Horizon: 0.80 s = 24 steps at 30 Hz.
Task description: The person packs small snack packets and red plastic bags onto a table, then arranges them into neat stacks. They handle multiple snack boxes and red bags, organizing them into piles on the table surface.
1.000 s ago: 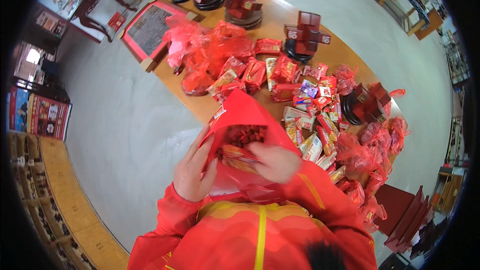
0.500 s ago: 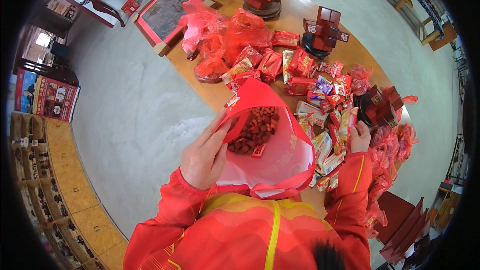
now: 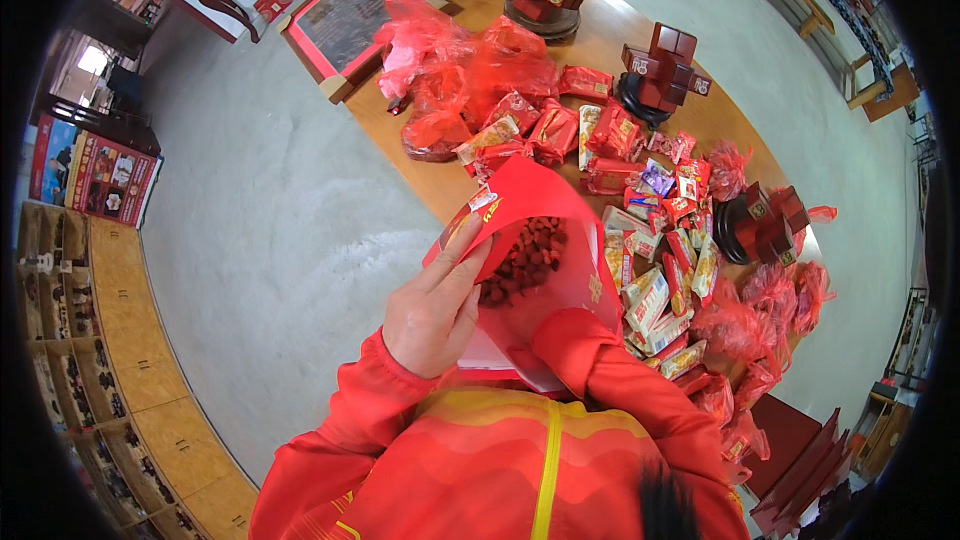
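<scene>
A red bag (image 3: 535,182) with a white lining gapes in front of my chest, its mouth tilted toward me. Many small reddish-brown round pieces (image 3: 528,260) lie inside it. My left hand (image 3: 432,312) pinches the bag's left rim, fingers outside the red wall. My right sleeve (image 3: 600,355) reaches into the bag's mouth from the right; the right hand itself is hidden, so its fingers and anything in them do not show. Just right of the bag spreads a pile of wrapped snacks (image 3: 648,302) in red, white and yellow packets.
The wooden table (image 3: 400,155) holds red plastic bags (image 3: 470,65), a framed panel (image 3: 345,20) and dark red block ornaments (image 3: 665,70) on round black stands. Tied red bags (image 3: 765,310) line its right edge. Low shelves (image 3: 75,310) stand at far left.
My right hand has left the snack pile and gone into the bag, out of sight. A yellow-and-white packet it was touching now lies in the pile. My left hand keeps its hold.
</scene>
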### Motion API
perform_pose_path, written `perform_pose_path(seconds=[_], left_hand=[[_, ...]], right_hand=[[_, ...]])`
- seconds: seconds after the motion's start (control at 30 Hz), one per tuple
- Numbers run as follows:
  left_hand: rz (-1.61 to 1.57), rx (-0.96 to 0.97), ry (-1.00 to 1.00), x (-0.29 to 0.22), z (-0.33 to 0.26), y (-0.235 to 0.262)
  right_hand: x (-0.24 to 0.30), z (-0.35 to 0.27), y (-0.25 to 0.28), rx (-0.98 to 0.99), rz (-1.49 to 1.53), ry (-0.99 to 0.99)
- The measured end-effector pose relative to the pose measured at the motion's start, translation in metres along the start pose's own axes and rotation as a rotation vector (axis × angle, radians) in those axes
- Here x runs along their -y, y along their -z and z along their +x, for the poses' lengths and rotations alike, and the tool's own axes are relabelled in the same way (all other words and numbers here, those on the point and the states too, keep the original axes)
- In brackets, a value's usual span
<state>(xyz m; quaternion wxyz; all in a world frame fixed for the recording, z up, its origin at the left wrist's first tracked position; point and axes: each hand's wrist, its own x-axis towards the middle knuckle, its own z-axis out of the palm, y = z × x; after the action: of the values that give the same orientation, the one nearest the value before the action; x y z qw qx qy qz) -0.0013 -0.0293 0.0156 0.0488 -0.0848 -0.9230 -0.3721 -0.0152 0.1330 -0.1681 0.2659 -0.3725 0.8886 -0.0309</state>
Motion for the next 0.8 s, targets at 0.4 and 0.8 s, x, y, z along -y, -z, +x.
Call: perform_pose_path(seconds=[0.4,0.8], left_hand=[[-0.052,0.042,-0.036,0.001,-0.003,-0.001],[-0.034,0.007,-0.070,0.000,0.000,-0.002]], right_hand=[[-0.064,0.014,-0.002,-0.270,0.238,-0.261],[-0.071,0.037,0.005,-0.003,0.238,-0.321]])
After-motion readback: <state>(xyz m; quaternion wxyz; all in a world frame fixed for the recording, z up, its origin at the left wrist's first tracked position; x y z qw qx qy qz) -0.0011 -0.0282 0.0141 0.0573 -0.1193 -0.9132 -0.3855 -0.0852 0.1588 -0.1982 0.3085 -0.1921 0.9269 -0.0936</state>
